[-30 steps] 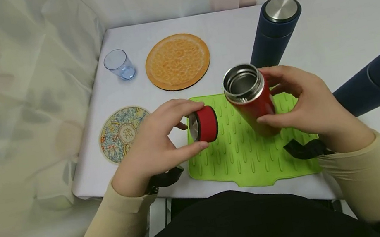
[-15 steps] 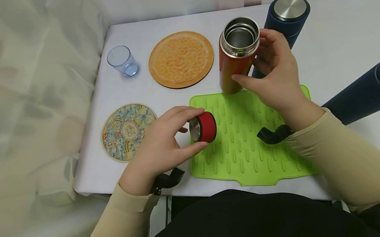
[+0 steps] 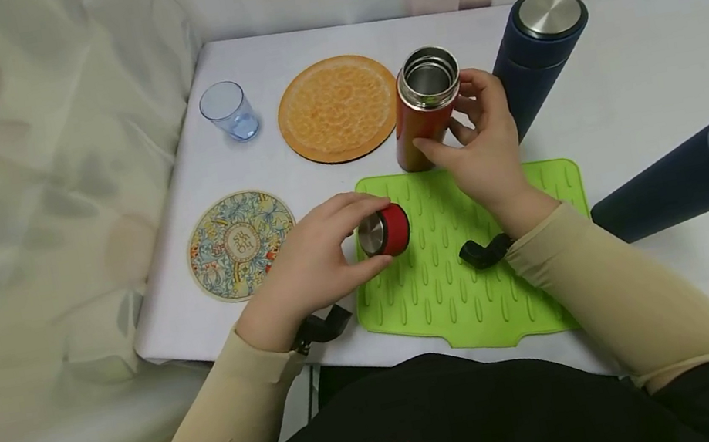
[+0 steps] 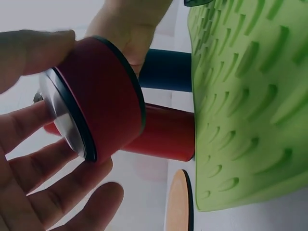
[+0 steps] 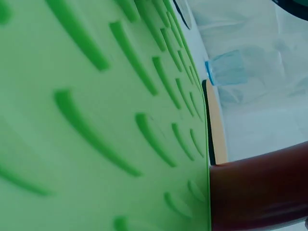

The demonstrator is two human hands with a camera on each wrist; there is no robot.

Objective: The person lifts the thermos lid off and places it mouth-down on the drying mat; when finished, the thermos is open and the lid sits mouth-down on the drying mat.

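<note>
Between thumb and fingers my left hand [image 3: 312, 263] pinches a red lid [image 3: 396, 230] over the left part of a green ridged mat [image 3: 451, 291]. The lid lies tipped on its side, its steel top facing left; the left wrist view shows the lid [image 4: 103, 101] close up. My right hand [image 3: 486, 144] holds a red thermos [image 3: 419, 124] from the right, thumb in front. The thermos stands upright and uncapped just beyond the mat's far edge, its steel mouth facing up. Only its lower body [image 5: 260, 187] shows in the right wrist view.
An orange round placemat [image 3: 336, 111] lies left of the thermos, with a blue glass [image 3: 231, 112] farther left. A patterned round mat [image 3: 239, 244] is near my left hand. Two dark blue thermoses, one behind [image 3: 534, 58] and one at right [image 3: 684, 170], stand on the white table.
My right hand has carried the red thermos from above the green mat to beyond its far edge, then slightly left. My left hand keeps the lid and turns it a little.
</note>
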